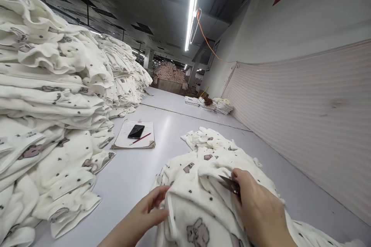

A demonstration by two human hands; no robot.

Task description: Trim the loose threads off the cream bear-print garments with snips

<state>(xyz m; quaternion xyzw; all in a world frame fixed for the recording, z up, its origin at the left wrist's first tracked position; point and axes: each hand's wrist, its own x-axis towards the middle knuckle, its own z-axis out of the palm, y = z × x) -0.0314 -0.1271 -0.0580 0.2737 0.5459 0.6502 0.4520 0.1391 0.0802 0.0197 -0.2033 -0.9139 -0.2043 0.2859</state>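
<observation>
A white plush cloth piece [199, 197] with small dots and mauve animal prints lies bunched in front of me. At its left edge is my left hand [148, 209], thumb and fingers closed on a fold; the fingertips are partly hidden by the cloth. My right hand [259, 206] is wrapped round a small pair of dark metal thread snips [230, 184]. Their pointed blades face left, just over a raised fold of the cloth. Most of the snips' handle is hidden in my palm.
Tall stacks of the same printed cloth [58, 96] stand on the left. On the pale table [165, 131] lie a clipboard with papers [120, 139], a black phone [136, 131] and a red pencil [140, 139]. Folded stacks [222, 105] sit by the striped sheet-covered wall [304, 123].
</observation>
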